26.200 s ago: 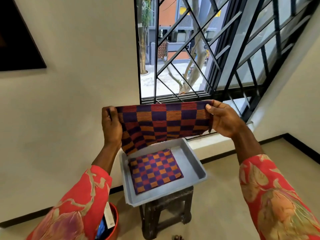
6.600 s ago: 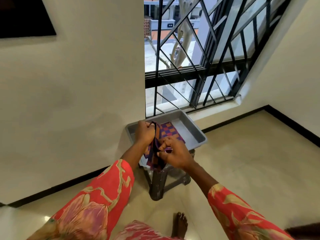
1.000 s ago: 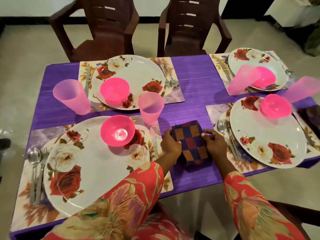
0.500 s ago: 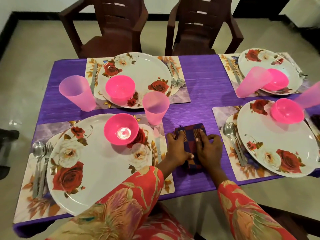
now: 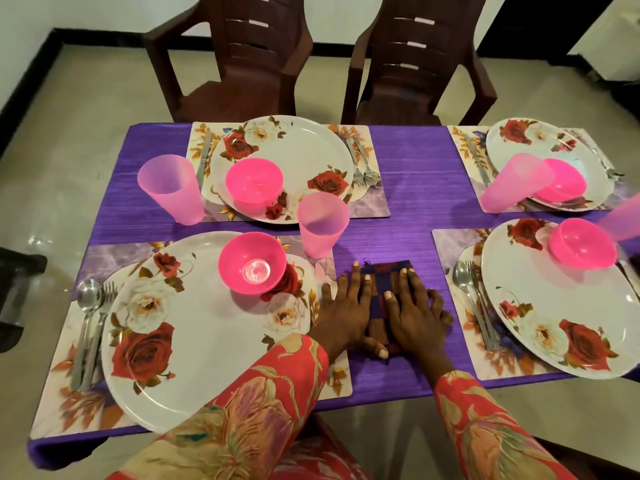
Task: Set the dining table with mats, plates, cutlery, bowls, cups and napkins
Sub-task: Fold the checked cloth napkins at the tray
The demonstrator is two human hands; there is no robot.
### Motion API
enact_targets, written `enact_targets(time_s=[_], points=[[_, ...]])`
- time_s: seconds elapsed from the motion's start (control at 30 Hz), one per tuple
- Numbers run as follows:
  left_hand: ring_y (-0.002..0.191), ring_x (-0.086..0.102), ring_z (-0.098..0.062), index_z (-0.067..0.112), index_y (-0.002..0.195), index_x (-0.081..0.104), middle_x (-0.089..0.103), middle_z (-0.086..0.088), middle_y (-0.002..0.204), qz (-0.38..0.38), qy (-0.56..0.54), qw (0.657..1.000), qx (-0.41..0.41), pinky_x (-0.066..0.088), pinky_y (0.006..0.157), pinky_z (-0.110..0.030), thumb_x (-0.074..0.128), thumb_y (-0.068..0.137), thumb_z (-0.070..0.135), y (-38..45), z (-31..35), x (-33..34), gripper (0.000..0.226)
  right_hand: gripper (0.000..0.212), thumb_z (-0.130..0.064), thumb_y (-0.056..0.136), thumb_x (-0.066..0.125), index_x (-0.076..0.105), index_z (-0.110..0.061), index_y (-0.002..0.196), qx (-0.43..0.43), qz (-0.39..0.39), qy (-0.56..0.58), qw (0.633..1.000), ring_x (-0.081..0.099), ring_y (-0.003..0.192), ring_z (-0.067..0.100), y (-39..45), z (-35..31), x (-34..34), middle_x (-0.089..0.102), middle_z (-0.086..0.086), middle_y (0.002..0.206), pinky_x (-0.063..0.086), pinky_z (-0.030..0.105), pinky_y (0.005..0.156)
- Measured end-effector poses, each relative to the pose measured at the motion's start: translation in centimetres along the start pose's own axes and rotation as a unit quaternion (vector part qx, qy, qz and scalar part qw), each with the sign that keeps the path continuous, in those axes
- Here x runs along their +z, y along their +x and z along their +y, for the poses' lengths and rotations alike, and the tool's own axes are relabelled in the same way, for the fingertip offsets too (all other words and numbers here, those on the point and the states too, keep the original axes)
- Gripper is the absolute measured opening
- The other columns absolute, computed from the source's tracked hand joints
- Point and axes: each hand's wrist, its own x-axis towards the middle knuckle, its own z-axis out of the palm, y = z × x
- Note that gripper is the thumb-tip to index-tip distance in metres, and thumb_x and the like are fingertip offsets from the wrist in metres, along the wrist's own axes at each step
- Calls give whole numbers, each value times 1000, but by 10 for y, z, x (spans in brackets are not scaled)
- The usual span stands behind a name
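From the head camera I see a desk under a purple tablecloth (image 5: 408,174), with two dark brown plastic chairs (image 5: 242,57) pushed up at its far side. Four floral placemats each carry a rose-patterned plate, and a pink bowl sits on every plate. The near-left plate (image 5: 194,334) holds its pink bowl (image 5: 252,266) at the far rim, with a spoon and fork (image 5: 88,317) lying left of it on the mat. A translucent pink cup (image 5: 322,223) stands just beyond my left hand, close to the napkin's far-left corner. The near-right plate (image 5: 568,306) has cutlery along its left edge.

The folded checked napkin (image 5: 384,282) lies flat on the cloth between the two near mats, directly under my hands. My left hand (image 5: 346,310) rests on its left part, fingers straight and spread. My right hand (image 5: 415,313) presses its right part, fingers likewise flat and splayed. Neither hand grips it.
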Motion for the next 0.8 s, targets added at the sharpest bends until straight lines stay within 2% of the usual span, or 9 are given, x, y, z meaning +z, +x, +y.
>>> enact_targets(time_s=[0.1,0.17,0.3,0.4,0.5,0.57,0.63,0.73,0.8], points=[[142,-17,-39,11,148,-16,-33,-15,151,6,2,1000,3,0,111,-60,69,55,74,0,-2,0,141,62,-60,93,11,6,-35,150,-5,-25,-2,1000,12,139,33,1,1,-4,4,-11,158,20,56,108],[142,-17,-39,11,148,-18,-34,-14,150,13,-13,1000,7,0,111,-61,69,54,75,-2,-3,-1,142,60,-56,95,14,10,-33,150,-3,-13,4,1000,13,139,33,-1,-2,-9,8,-9,158,20,55,107],[144,-9,-36,12,149,-15,-31,-11,153,44,-60,997,5,9,112,-57,63,63,75,-17,-6,-8,132,68,-54,87,16,45,-18,137,4,86,53,995,36,125,38,-13,-23,-16,41,8,144,29,53,97],[144,10,-31,10,151,-1,-7,-11,158,118,-81,990,15,23,111,-46,59,84,52,-32,-14,-11,99,53,-44,89,26,65,-8,100,-41,163,75,983,55,93,41,-21,-49,-15,61,19,108,43,50,76],[133,36,-33,2,147,22,29,-20,149,211,-89,973,34,38,103,-36,60,84,19,-49,-29,-20,75,34,-26,90,38,61,-6,73,-107,217,71,968,59,67,36,-25,-78,-16,62,17,78,43,37,60],[101,63,-31,-2,126,52,60,-19,118,286,-76,953,64,53,78,-30,78,63,15,-59,-43,-22,70,28,-17,86,41,59,-5,68,-162,257,113,946,55,61,33,-30,-102,-14,58,15,67,32,35,60],[78,67,-26,4,111,60,67,-12,97,322,-82,940,77,56,59,-26,80,58,15,-73,-59,-24,58,25,-13,83,41,58,-3,68,-195,288,155,925,51,62,27,-37,-127,-13,57,15,64,28,31,59],[76,67,-25,9,112,55,68,-11,98,374,-88,921,63,56,53,-28,71,68,18,-105,-98,-31,48,27,-16,87,40,60,-3,76,-214,290,206,910,47,71,20,-53,-180,-13,61,15,71,32,30,63],[78,69,-26,6,109,63,69,-13,101,393,-75,916,27,57,55,-28,78,62,15,-126,-128,-34,51,29,-20,88,39,62,-4,83,-221,267,226,910,46,77,18,-61,-213,-7,62,15,78,35,30,66]])
